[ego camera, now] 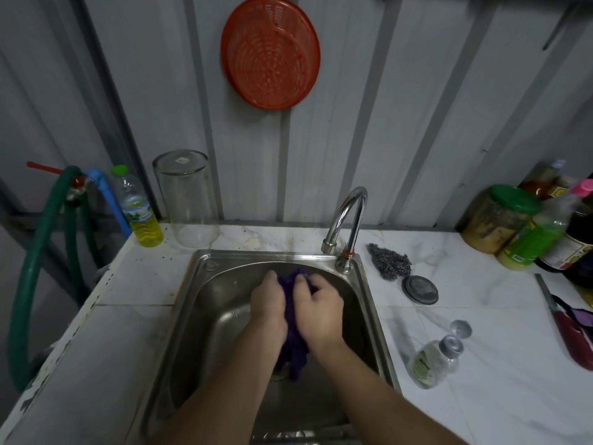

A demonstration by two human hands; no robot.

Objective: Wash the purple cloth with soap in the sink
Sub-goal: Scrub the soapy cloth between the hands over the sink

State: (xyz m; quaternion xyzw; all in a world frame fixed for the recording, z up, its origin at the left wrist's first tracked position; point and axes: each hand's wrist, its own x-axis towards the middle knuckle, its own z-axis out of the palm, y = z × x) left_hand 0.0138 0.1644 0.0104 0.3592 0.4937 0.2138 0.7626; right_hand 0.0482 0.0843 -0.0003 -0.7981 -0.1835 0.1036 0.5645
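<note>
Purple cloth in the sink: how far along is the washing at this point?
Done: the purple cloth is already over the steel sink. The small clear soap bottle lies on the counter with its cap off, so soap was likely applied.

In hand: the left hand and right hand both grip the cloth, bunched between them as if scrubbing.

Left: rinsing. No water visibly runs from the chrome tap.

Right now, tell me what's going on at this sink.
A person is washing a purple cloth over the steel sink. The left hand and right hand both grip the cloth, bunched between them, its lower end hanging toward the basin. No water shows at the faucet. A small clear bottle lies tipped over on the counter to the right, near a steel scrubber.
</note>
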